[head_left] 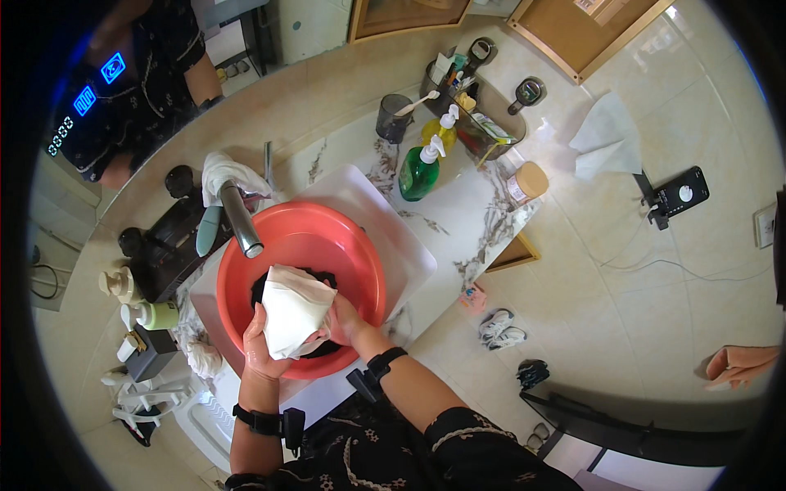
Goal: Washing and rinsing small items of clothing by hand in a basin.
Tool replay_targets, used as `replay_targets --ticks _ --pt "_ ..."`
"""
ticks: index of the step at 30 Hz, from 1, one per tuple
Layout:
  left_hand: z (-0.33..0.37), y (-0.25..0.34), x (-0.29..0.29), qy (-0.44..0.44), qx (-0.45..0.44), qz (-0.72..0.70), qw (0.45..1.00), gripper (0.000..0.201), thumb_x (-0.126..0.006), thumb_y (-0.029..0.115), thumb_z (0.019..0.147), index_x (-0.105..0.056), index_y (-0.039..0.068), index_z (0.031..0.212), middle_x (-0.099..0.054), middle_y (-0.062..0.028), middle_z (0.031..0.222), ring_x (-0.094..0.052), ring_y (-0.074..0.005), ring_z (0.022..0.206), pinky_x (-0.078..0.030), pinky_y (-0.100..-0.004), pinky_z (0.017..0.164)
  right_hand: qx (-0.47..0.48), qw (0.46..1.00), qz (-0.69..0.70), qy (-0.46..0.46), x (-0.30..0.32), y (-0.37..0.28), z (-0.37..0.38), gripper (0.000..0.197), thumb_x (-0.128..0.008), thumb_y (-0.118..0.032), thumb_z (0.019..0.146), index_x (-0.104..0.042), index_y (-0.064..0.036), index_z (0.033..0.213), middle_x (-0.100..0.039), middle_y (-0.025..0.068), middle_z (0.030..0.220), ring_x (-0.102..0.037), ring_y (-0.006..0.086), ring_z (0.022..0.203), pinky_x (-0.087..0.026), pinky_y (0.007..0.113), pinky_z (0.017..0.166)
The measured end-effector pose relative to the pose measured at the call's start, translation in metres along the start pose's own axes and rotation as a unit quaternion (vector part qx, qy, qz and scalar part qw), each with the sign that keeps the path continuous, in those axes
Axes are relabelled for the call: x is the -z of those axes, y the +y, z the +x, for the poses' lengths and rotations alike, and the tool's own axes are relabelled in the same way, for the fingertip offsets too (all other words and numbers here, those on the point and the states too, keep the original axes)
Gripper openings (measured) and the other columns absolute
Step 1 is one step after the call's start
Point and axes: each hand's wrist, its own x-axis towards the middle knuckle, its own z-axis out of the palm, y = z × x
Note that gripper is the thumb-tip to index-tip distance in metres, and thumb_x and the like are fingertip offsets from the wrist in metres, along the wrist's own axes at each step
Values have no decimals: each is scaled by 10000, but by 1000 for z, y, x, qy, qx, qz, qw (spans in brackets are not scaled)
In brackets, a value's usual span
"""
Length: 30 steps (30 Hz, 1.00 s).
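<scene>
Both hands grip a white cloth over the near side of a red basin: left hand beneath its left edge, right hand clutching its right edge.

You stand at a marble-veined counter beneath a wall mirror. Glossy cream floor tiles reflect daylight. A wooden-framed door stands beyond, with shoes on the floor.
</scene>
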Motion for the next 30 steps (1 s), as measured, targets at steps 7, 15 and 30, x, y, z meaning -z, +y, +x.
replay_targets --ticks 7,15,30 --pt "17 -12 46 85 53 55 993 490 -432 351 917 -374 45 1295 -519 -151 1197 -535 -354 1052 -467 -532 825 136 982 -127 -9 -14 -10 4 462 -585 -340 854 -492 -56 1207 -576 95 1123 -564 220 1011 -425 353 906" --pt "46 -52 87 124 -17 -8 992 410 -374 309 937 -414 104 1290 -530 -112 1195 -537 -296 1045 -454 -467 866 418 578 -666 219 -38 37 12 507 -607 -325 810 -465 3 1170 -513 235 1117 -542 430 928 -452 455 816" --pt "22 -61 46 47 16 -67 996 439 -364 316 953 -361 82 1325 -467 -107 1292 -479 -305 1152 -387 -469 967 265 576 -741 221 -46 0 -2 289 -544 -261 847 -595 -19 994 -591 198 983 -537 394 843 -444 442 779"
